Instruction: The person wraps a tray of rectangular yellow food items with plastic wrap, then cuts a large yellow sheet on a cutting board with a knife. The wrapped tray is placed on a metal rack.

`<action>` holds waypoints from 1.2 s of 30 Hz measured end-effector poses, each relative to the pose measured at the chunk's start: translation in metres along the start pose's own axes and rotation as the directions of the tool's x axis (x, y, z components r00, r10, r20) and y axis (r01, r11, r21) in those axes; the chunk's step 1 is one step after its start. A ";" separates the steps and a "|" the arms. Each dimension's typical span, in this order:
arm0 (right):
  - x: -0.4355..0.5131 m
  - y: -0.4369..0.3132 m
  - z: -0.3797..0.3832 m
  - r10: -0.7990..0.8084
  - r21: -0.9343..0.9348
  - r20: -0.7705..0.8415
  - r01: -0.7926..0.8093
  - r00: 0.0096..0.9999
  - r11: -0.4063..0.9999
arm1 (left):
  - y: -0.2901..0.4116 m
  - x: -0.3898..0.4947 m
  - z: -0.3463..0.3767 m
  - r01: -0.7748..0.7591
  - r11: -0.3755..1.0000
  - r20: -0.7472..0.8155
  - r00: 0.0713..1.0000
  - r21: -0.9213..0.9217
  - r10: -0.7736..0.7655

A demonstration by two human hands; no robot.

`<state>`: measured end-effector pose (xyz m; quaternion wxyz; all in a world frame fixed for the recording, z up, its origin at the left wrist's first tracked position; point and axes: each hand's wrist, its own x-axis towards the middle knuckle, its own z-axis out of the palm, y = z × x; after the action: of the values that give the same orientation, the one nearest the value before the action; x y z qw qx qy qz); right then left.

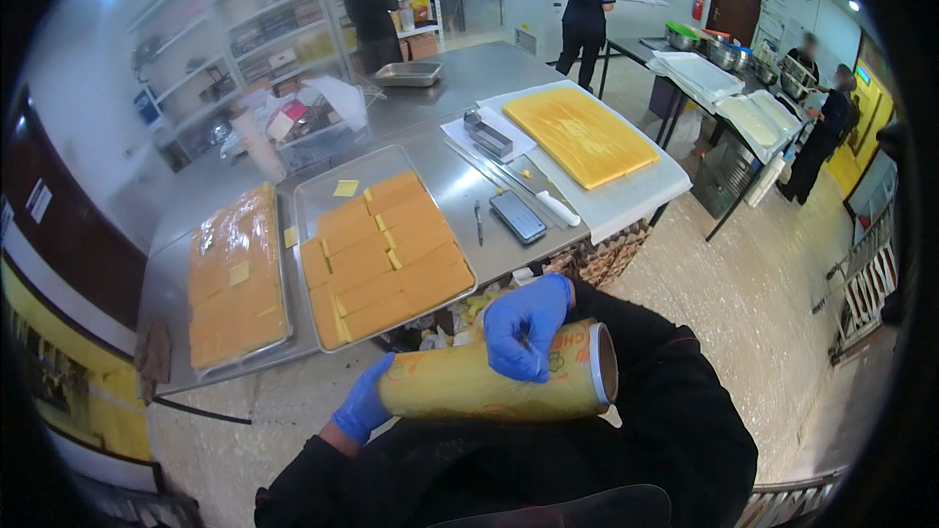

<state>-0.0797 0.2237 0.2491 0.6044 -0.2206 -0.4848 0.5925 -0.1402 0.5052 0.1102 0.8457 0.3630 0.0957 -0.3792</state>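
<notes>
A large roll of cling film point(455, 389) lies across my front, close to my body. My left hand point(364, 402), in a blue glove, grips its left end. My right hand point(524, 326), gloved too, rests on the roll near its right end with fingertips bent together on the film; whether it pinches an edge cannot be told. Beyond the roll, a metal tray point(297, 198) bears cut orange-yellow sponge cake pieces point(389, 257). Left of it, another tray point(287, 308) carries cake pieces point(235, 279) under shiny clear film. A yellow note lies on each tray.
On the steel table point(484, 198) are a phone point(518, 217), a pen point(479, 223), a long white-handled knife point(557, 208) and a metal mould point(488, 136). A yellow cake slab point(579, 132) lies on paper at right. Behind stands a plastic bin point(323, 136). Several people stand farther off.
</notes>
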 end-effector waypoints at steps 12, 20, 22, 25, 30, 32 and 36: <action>-0.029 0.030 0.042 -0.132 -0.518 -0.215 0.001 0.968 0.855 | 0.014 0.002 0.117 -0.782 -0.253 0.797 0.601 0.569 -0.065; -0.038 0.034 0.041 -0.158 -0.537 -0.153 0.053 0.975 0.842 | 0.024 0.014 0.079 -0.698 -0.467 0.810 0.582 0.543 0.072; -0.035 0.033 0.040 -0.170 -0.515 -0.130 0.080 0.977 0.853 | 0.021 0.009 0.056 -0.615 -0.584 0.768 0.640 0.530 0.023; -0.030 0.032 0.038 -0.157 -0.501 -0.117 0.078 0.981 0.862 | 0.008 0.006 0.029 -0.490 -0.625 0.683 0.724 0.608 0.097; -0.022 0.028 0.035 -0.108 -0.517 -0.109 0.036 0.988 0.855 | -0.014 0.010 -0.006 -0.521 -0.586 0.776 0.518 0.620 0.361; -0.018 0.027 0.033 -0.116 -0.500 -0.090 0.056 0.989 0.864 | -0.021 0.006 -0.018 -0.527 -0.458 0.698 0.574 0.716 0.428; -0.013 0.025 0.027 -0.142 -0.549 -0.031 0.102 0.989 0.829 | -0.024 -0.006 -0.018 -0.618 -0.263 0.628 0.497 0.741 0.599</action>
<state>-0.1128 0.2088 0.2350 0.5698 -0.3729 -0.6250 0.3817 -0.1598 0.5105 0.0868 0.4803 0.7869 -0.3643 0.1320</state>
